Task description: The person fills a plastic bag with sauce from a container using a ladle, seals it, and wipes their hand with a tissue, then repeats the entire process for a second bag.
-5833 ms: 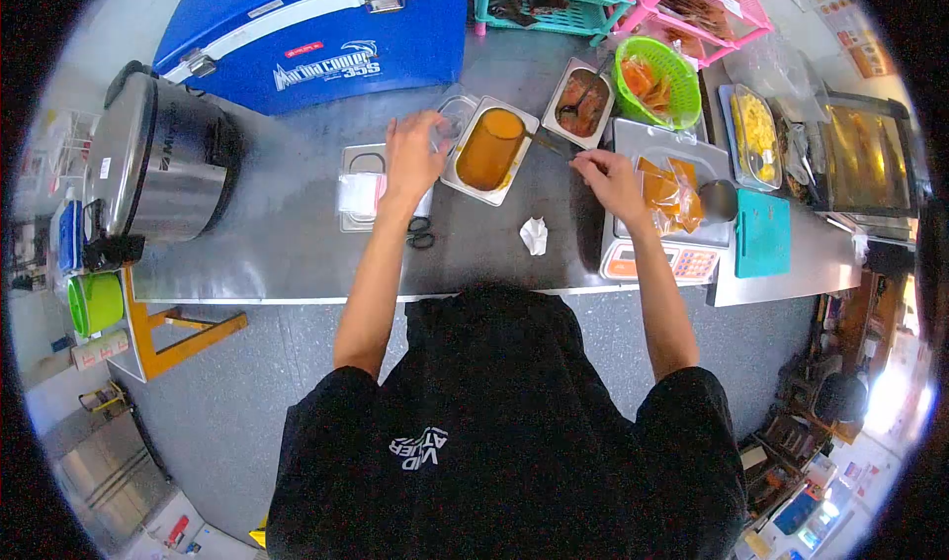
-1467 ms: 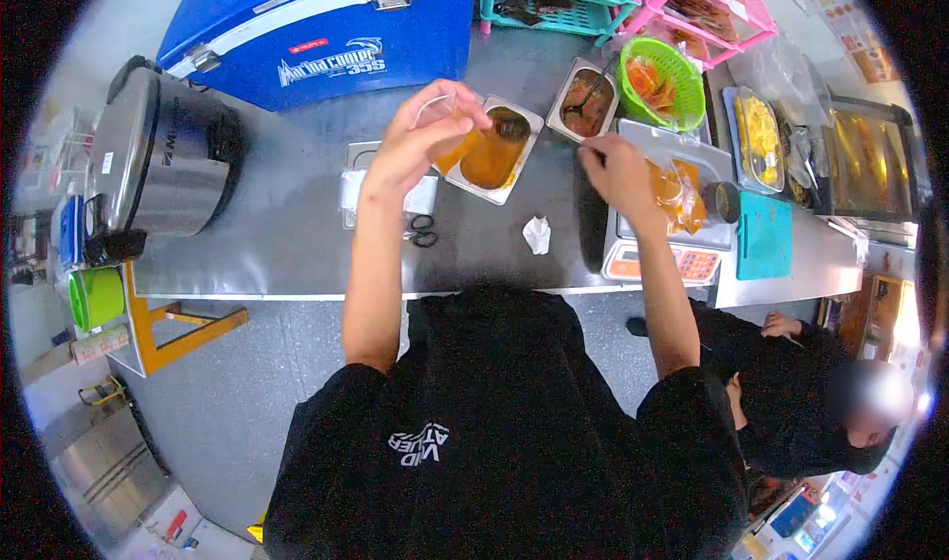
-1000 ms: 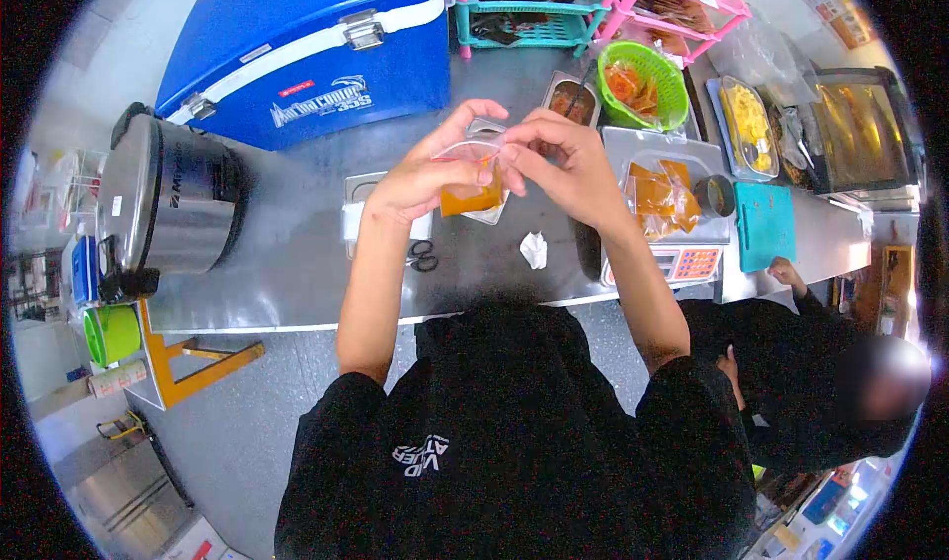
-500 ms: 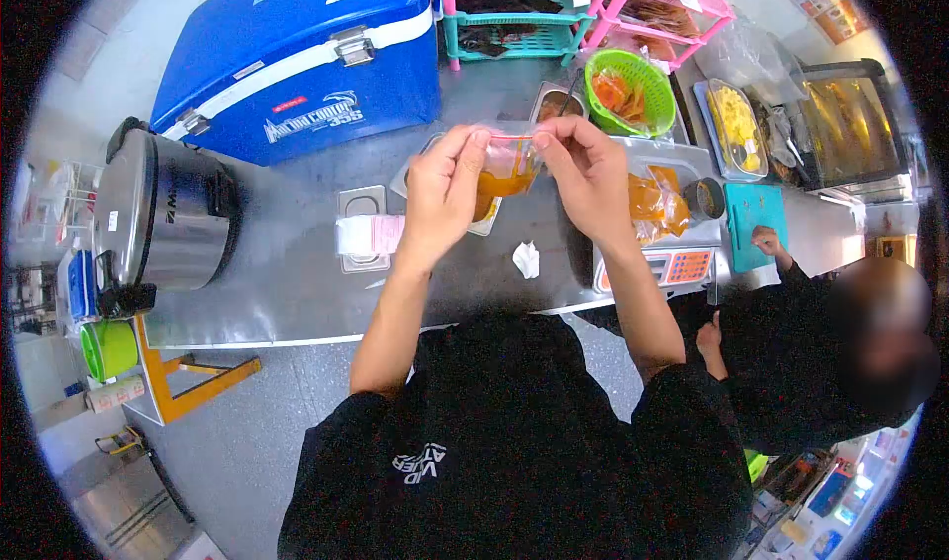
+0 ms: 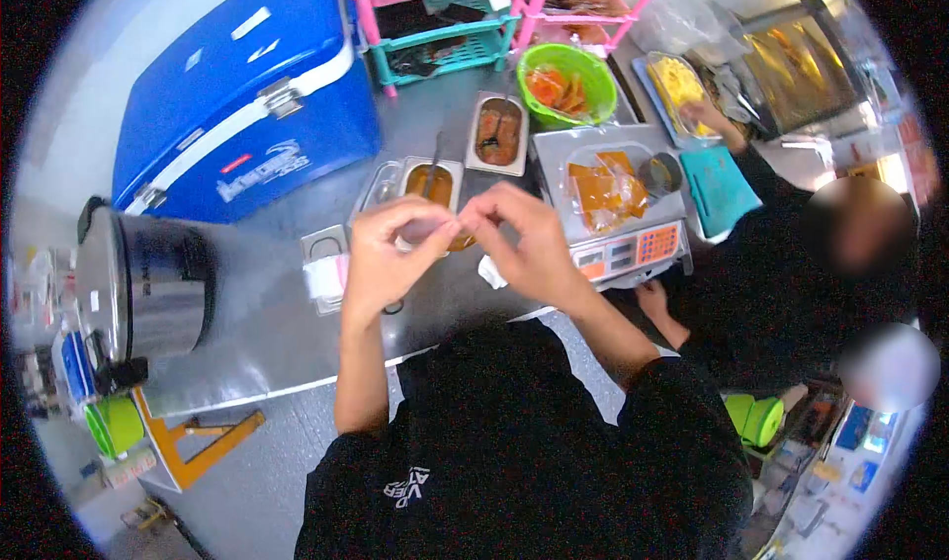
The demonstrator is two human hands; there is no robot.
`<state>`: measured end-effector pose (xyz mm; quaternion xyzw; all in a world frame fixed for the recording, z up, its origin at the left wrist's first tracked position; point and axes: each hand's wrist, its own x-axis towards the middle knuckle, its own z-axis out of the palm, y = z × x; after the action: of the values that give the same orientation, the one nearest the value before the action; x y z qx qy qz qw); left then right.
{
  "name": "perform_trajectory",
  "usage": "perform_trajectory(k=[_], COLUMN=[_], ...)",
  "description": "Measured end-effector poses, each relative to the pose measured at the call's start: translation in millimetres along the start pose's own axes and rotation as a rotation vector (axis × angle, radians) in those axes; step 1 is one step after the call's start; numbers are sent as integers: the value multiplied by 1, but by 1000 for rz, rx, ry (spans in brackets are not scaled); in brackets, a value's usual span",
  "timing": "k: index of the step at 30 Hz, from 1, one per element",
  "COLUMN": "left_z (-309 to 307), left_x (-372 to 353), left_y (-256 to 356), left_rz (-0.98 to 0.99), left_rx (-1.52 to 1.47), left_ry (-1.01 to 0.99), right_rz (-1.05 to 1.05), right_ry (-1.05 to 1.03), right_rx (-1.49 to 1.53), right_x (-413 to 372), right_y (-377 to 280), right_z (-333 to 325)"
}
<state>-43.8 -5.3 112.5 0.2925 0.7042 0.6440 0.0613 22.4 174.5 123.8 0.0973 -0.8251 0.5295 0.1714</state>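
My left hand and my right hand meet over the steel counter, their fingertips pinched together. Between and below them part of a small clear bag of orange sauce shows; the hands hide most of it. Just behind is a steel tray of orange sauce with a ladle in it. A second steel tray holds reddish-brown food. Left of my left hand, a stack of small clear bags lies on a steel lid. White crumpled paper is beside my right hand.
A scale carries filled orange bags. Behind it stands a green basket. A blue cooler and a large steel pot are at left. At right, a co-worker's hand is over a tray of yellow food.
My hands have moved down and closer together, and the bag is now mostly hidden. The view has shifted. The co-worker's hand has gone from the teal board to the yellow food.
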Motion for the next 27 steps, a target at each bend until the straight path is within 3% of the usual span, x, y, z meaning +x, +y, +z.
perform_trajectory(k=[4, 9, 12, 16, 22, 25, 27], left_z=[-1, -7, -16, -16, -35, -51, -60], left_x=[-17, -31, -40, -56, -89, -112, -133], left_y=[-7, -37, -52, -74, -100, -136, -172], left_rz=[12, 74, -135, -264, -443, -495, -385], left_rx=[101, -10, -101, -121, 51, 312, 641], left_ry=[-114, -20, 64, 164, 152, 98, 76], right_rz=[46, 189, 341, 291, 22, -35, 240], right_ry=[4, 91, 179, 241, 300, 251, 262], right_rx=[-9, -19, 51, -338, -730, -826, -759], right_x=[-32, -58, -72, -70, -66, -91, -104], right_y=[-1, 1, 27, 86, 166, 207, 197], right_z=[0, -17, -27, -64, -122, -140, -138])
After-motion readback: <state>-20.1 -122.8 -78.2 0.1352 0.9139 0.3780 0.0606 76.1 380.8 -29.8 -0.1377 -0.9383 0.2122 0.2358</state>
